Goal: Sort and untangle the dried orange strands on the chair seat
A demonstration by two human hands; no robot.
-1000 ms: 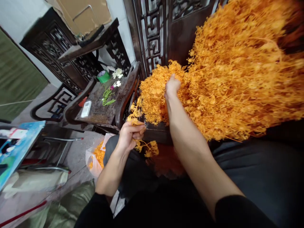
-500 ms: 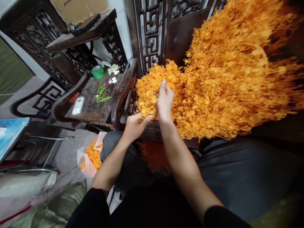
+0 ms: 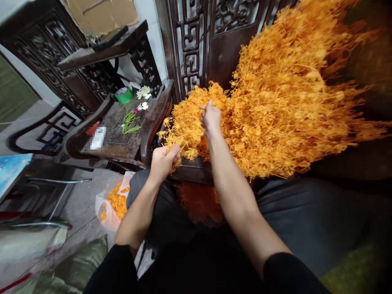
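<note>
A big heap of orange artificial flower sprigs [image 3: 275,110], thin and spidery, fills the dark wooden seat in front of me. My left hand [image 3: 164,161] is closed around a small bunch of these sprigs [image 3: 168,132], whose heads fan out above the fist at the heap's left edge. Against the lower, nearer part of the heap, my right hand [image 3: 212,118] has its fingers curled and its thumb on top. What those fingers grip is hidden behind the hand.
Left of the seat, a small wooden table [image 3: 118,141] bears a green tape roll [image 3: 124,95], green stems [image 3: 131,122] and white flowers [image 3: 143,93]. A plastic bag of orange pieces [image 3: 114,204] sits on the floor. The carved chair back [image 3: 191,53] rises behind the heap.
My left hand has moved left and slightly down, away from the heap, and closed on a small bunch of sprigs. My right hand stays almost in place at the heap.
</note>
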